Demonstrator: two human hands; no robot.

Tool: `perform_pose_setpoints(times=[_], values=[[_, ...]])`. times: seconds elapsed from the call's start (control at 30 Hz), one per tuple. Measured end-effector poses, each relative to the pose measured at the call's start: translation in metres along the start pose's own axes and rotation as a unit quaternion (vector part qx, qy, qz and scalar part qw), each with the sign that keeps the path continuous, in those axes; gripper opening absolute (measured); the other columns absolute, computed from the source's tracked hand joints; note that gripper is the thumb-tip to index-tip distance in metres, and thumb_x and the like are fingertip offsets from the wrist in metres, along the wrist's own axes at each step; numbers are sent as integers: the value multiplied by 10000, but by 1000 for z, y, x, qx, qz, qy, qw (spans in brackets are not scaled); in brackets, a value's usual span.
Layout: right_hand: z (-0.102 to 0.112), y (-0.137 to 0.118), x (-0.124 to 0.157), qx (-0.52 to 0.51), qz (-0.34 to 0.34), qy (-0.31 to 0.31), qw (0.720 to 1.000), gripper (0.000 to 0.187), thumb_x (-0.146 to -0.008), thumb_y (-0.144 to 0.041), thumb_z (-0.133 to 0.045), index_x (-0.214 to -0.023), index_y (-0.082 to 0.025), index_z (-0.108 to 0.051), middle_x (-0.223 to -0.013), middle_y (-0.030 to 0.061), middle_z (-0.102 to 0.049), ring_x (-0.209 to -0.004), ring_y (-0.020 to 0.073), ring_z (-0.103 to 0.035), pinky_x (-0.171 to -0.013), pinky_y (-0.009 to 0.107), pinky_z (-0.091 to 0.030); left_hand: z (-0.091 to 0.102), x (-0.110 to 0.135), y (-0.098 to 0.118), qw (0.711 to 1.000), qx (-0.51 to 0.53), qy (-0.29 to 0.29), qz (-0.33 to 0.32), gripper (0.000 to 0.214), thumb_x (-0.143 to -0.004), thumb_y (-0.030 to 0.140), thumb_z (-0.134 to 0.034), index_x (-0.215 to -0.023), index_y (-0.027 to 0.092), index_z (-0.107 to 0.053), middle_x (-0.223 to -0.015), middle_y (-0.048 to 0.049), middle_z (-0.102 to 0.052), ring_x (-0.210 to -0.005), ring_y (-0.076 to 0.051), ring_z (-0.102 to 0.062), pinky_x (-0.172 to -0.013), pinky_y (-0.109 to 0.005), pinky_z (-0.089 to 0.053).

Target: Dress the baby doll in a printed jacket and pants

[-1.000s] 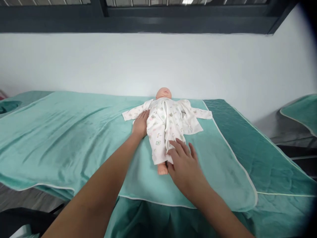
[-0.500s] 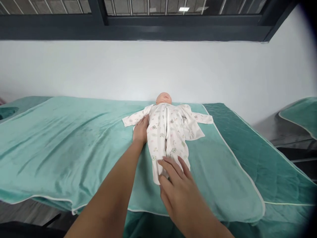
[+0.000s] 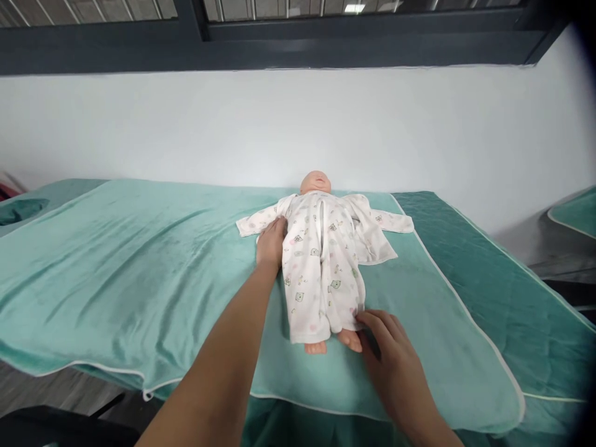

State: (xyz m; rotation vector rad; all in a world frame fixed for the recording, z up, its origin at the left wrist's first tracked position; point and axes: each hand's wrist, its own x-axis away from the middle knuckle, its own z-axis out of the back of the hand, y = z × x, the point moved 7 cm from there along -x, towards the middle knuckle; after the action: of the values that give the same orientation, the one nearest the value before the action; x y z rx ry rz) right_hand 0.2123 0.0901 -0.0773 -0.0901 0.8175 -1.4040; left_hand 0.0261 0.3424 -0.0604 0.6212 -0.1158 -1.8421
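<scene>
A baby doll [image 3: 316, 181] lies on its back with its head against the wall. It wears white printed pants [image 3: 305, 279] and a white top [image 3: 263, 220] with the sleeves spread out; the right-hand front flap of the top is folded outward. Both bare feet [image 3: 316, 348] stick out below the pant cuffs. My left hand [image 3: 270, 243] rests along the doll's left-side waist, fingers stretched out against the cloth. At the lower right cuff, my right hand [image 3: 391, 351] has its thumb and fingertips closed on the hem, beside the foot.
A light green blanket [image 3: 153, 267] with white edging covers the bed, over a darker green quilted cover [image 3: 488, 292]. Behind stands a white wall [image 3: 261, 130] below a dark window frame [image 3: 354, 46]. Another green-covered surface [image 3: 575, 214] shows at the right.
My right hand has moved from over the pant legs to the right-hand cuff. Both feet now show below the cuffs. My left hand stays at the waist; the view has shifted slightly.
</scene>
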Motion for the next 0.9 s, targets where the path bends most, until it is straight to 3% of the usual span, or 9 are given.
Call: perform_pose_setpoints(times=[0.17,0.3,0.43,0.57,0.67,0.73,0.83,0.9], values=[[27,-32,-16,-113,49,-64,990,117,-941,-155,-483,-967,-244,-555,-978,63,-597,-855,201,-612,-701,323,-517,2,0,3,1000,0,-4,-6,422,-961,255,-395,-1371,235,-491,-1500,-83,-495,-1389,-241,-440,-1126,-410,-351],[51,-57,-12,-121,99,-137,978,144,-929,-137,-483,-1008,-245,-536,-984,62,-586,-874,195,-598,-741,326,-509,4,0,2,1000,0,-7,4,425,-969,291,-409,-1387,255,-473,-1524,-79,-466,-1398,-232,-430,-1129,-396,-347],[54,-42,-16,-122,78,-155,977,94,-960,-191,-489,-998,-249,-552,-985,49,-601,-895,197,-594,-771,337,-494,4,0,0,1000,-4,-16,19,452,-974,278,-393,-1422,243,-443,-1528,-82,-461,-1412,-212,-414,-1147,-382,-329],[43,-1,-45,-128,7,-73,989,87,-971,-223,-476,-943,-235,-557,-958,47,-603,-873,196,-588,-759,333,-480,4,0,2,1000,-1,-20,1,420,-972,239,-376,-1364,245,-527,-1535,-49,-457,-1432,-194,-385,-1172,-384,-310],[24,21,-78,-104,13,-4,994,178,-921,-131,-444,-998,-220,-578,-1057,71,-612,-982,219,-587,-859,364,-473,2,0,2,1000,-4,-23,-14,407,-959,221,-390,-1315,239,-587,-1543,-21,-447,-1442,-190,-368,-1196,-389,-287],[6,31,-102,-91,28,8,995,262,-855,-42,-386,-915,-204,-583,-1024,77,-613,-980,219,-583,-866,360,-465,0,0,1,1000,-13,-21,-19,408,-951,219,-404,-1309,234,-599,-1543,-18,-449,-1441,-195,-368,-1200,-392,-283],[-18,43,-129,-33,35,3,999,228,-816,-37,-413,-766,-192,-572,-921,87,-603,-901,231,-558,-812,355,-458,-1,-1,1,999,-25,-19,-30,420,-947,214,-399,-1315,227,-603,-1539,-24,-454,-1439,-202,-370,-1195,-385,-287],[-26,46,-137,-9,45,-2,999,198,-834,-62,-450,-775,-178,-600,-920,98,-604,-910,242,-540,-821,360,-452,-1,-2,2,999,-25,-24,-30,435,-950,213,-390,-1336,230,-587,-1541,-29,-451,-1443,-205,-364,-1193,-388,-287]])
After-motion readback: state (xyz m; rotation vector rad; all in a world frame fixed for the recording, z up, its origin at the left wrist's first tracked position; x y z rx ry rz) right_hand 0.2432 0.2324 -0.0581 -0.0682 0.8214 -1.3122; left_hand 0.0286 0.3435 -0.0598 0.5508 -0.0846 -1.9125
